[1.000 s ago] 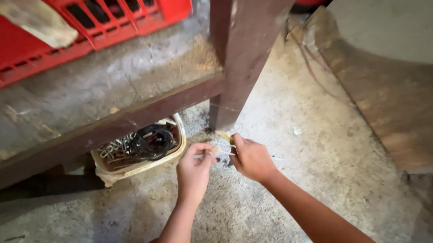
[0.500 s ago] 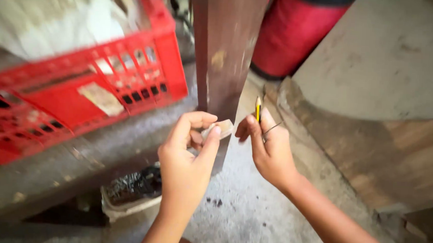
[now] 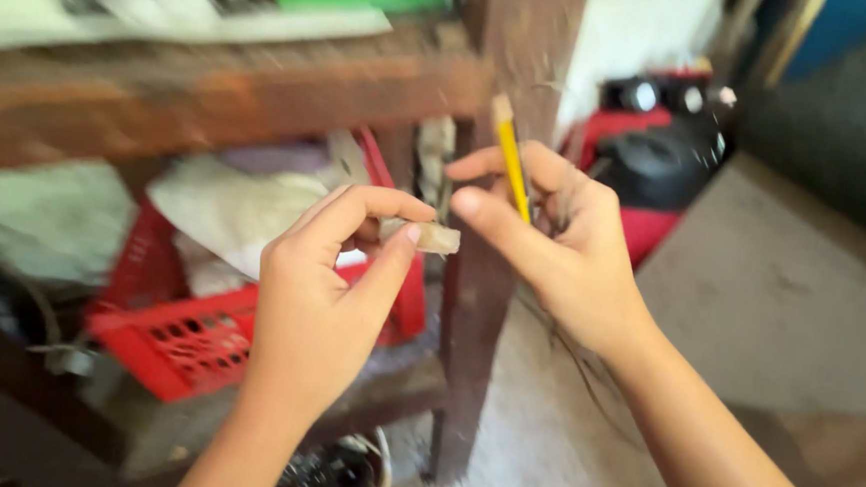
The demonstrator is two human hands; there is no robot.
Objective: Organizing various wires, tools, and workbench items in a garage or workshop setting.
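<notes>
Yellow pencil (image 3: 511,163) is now riding upright in our right hand (image 3: 553,246), fingers clamped; our left hand (image 3: 325,297) is pinching a pale scrap (image 3: 428,236), both raised from the floor to shelf height.

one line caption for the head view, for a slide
Left hand pinches a small pale chip while right hand holds a yellow pencil upright before a wooden shelf post.

I see soft daylight, brightest on the pale wall at upper right, dim under the shelf (image 3: 222,90), heavy motion blur across shelf and red crate (image 3: 176,343), hands fairly sharp, edges smeared.
</notes>
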